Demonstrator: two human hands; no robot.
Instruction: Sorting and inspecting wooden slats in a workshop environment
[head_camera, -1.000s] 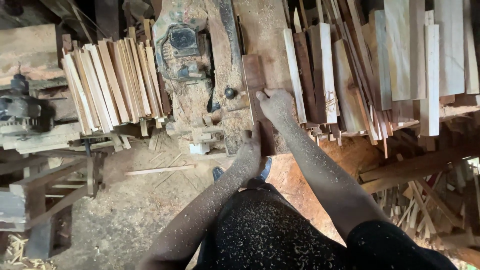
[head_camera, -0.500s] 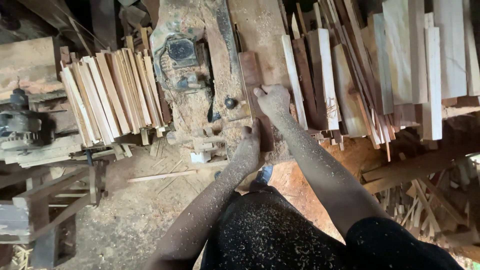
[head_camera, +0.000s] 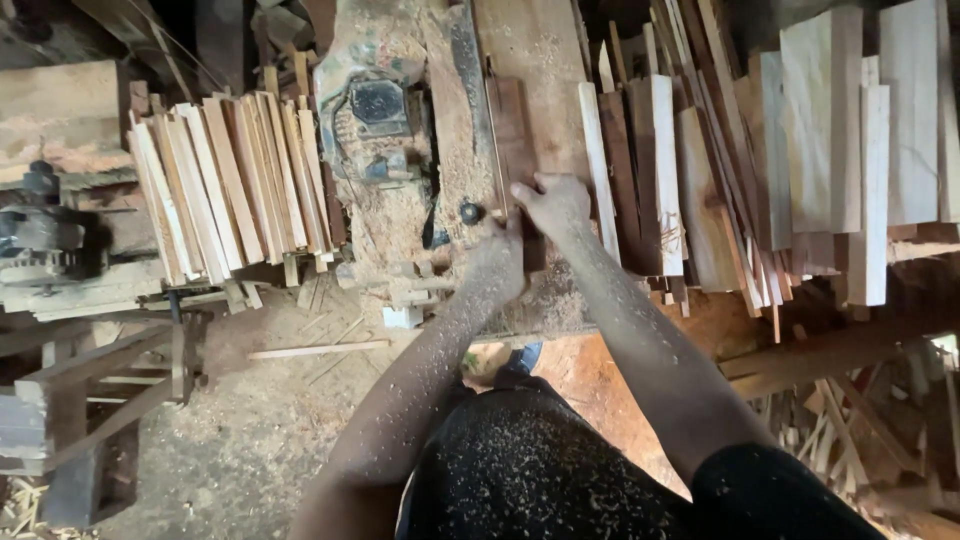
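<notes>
Both hands are pressing a dark wooden board (head_camera: 513, 125) lying flat on the sawdust-covered surface (head_camera: 535, 40). The right hand (head_camera: 553, 203) is resting fingers spread on the board's near end; the left hand (head_camera: 500, 262) is closing around its near edge. Stacked slats (head_camera: 230, 185) are lying well apart, leftward.

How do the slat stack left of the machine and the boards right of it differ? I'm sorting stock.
The slat stack holds thin, narrow strips packed on edge in a tidy fan; the boards are wider, longer, and lie flat and loosely overlapped. The slats look evenly tan; the boards mix pale and dark reddish pieces. Both are bare sawn wood resting on benches beside the sawdust-covered machine.
</notes>
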